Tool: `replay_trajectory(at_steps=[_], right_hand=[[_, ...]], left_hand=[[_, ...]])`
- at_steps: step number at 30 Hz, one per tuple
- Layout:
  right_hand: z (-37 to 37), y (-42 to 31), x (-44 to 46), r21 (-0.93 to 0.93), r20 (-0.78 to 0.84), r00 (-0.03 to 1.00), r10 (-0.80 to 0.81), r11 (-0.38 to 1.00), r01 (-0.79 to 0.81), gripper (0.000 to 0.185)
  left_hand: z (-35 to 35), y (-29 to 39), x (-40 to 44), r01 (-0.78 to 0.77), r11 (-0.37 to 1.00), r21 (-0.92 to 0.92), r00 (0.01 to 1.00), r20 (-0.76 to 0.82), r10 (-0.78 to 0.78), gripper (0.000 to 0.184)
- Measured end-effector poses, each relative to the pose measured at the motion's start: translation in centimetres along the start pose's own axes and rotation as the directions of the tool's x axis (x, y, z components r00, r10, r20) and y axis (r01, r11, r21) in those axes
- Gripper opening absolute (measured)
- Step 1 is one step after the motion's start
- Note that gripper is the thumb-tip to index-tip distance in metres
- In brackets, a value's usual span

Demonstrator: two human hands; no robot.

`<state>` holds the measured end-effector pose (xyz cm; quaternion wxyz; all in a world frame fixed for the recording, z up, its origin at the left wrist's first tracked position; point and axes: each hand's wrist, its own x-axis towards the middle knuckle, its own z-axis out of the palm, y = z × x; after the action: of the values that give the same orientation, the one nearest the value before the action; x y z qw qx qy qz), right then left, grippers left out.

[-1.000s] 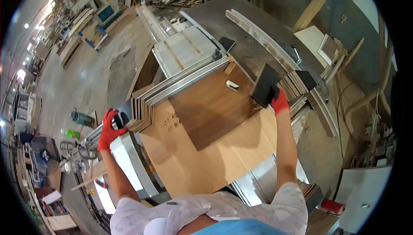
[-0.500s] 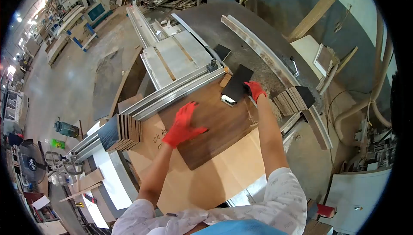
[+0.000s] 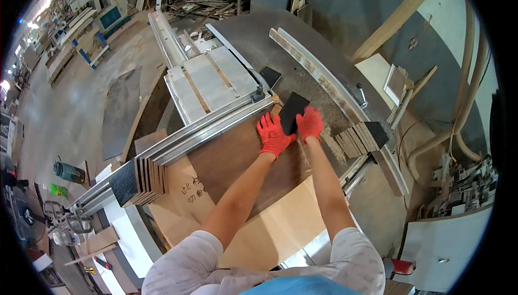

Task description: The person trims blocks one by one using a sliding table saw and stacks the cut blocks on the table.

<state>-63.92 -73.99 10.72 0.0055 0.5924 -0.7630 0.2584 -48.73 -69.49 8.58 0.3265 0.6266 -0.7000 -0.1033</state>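
A small black board piece (image 3: 294, 109) lies at an angle near the upper right corner of the brown wood panel (image 3: 226, 171). My left hand (image 3: 274, 136), in a red glove, rests at the piece's left side with its fingers spread and its thumb reaching toward the lower end. My right hand (image 3: 309, 124), also red-gloved and slightly blurred, is closed on the piece's right edge. Below the brown panel shows a tan board (image 3: 275, 241) with handwriting on its left part.
Stacked dark-faced pieces stand at left (image 3: 143, 181) and right (image 3: 360, 137). A metal rail (image 3: 205, 136) runs along the panel's far side. Beyond it is a grey sliding table (image 3: 213, 82). A long fence (image 3: 324, 73) crosses the dark machine top, where another black piece (image 3: 270, 76) lies.
My left hand has moved right and away from me, from over the brown panel to the black piece. My right hand stays at its right edge. The view has shifted slightly.
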Motion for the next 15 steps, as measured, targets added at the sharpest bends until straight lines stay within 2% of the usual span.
replay_trajectory(at_steps=[1, 3, 5, 7, 8, 9, 12, 15], right_hand=[[-3.0, -4.6, -1.9, -0.04, -0.244, 0.97, -0.001, 0.999, -0.009, 0.027], [-2.8, -9.9, -3.4, 0.255, -0.314, 0.937, -0.155, 0.937, 0.24, 0.023], [-1.6, -15.5, -5.2, 0.471, -0.203, 0.886, -0.417, 0.752, 0.462, 0.028], [-0.2, -21.1, -6.4, 0.469, -0.082, 0.797, -0.599, 0.682, 0.561, 0.036], [1.8, -23.3, -6.8, 0.493, -0.024, 0.78, -0.625, 0.671, 0.553, 0.04], [3.5, -25.2, -7.0, 0.518, 0.033, 0.757, -0.652, 0.659, 0.545, 0.044], [7.2, -28.9, -6.9, 0.299, 0.278, 0.715, -0.642, 0.765, 0.571, 0.051], [9.8, -29.1, -6.1, 0.188, 0.368, 0.685, -0.629, 0.771, 0.608, 0.055]], left_hand=[[1.5, -0.6, 0.2, -0.007, 1.0, 0.029, 0.999, -0.032, 0.008, 0.102], [3.3, -1.3, 0.3, -0.018, 0.997, 0.081, 0.996, -0.085, 0.025, 0.102], [0.1, 0.2, 0.2, -0.004, 0.996, 0.086, 1.0, -0.016, 0.005, 0.102], [-3.1, 1.3, 0.6, 0.015, 0.996, 0.09, 0.997, 0.069, -0.021, 0.101], [-1.8, 0.6, 0.8, 0.006, 1.0, 0.013, 1.0, -0.005, -0.006, 0.1], [-0.5, 0.0, 0.8, -0.006, 1.0, -0.017, 1.0, -0.011, 0.006, 0.1], [-1.0, -0.7, 1.6, -0.031, 0.997, -0.067, 0.999, -0.034, 0.029, 0.097], [-1.2, -0.8, 1.9, -0.033, 0.998, -0.059, 0.999, -0.04, 0.03, 0.097]])
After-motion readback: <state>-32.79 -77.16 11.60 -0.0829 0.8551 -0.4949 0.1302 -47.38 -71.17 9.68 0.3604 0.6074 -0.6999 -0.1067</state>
